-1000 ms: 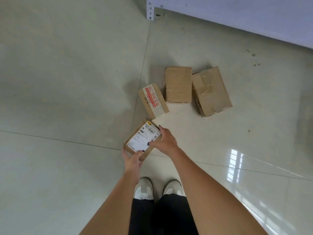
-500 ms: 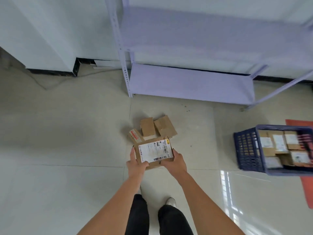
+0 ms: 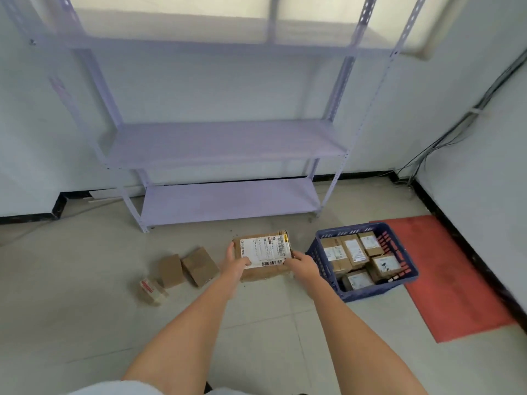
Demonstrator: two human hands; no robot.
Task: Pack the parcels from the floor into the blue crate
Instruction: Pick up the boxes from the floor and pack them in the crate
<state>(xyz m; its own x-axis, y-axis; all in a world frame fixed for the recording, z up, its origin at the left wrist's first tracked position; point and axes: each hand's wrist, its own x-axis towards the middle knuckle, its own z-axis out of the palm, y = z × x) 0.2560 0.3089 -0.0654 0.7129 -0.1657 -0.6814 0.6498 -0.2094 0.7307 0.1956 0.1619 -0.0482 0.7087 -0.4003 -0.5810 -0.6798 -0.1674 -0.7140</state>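
Tiled floor carries three parcels; both hands, left hand and right hand, grip a labelled parcel beside the blue crate, probably needing lowering inside next.

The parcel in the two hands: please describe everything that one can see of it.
The parcel is a brown cardboard box, sealed with tape, with a large white shipping label and barcodes on its upper face. It is held in the air, nearly level, label up. The left hand holds its left end, thumb on the label; the right hand holds its right end. It hangs just left of the blue crate, not yet over it.
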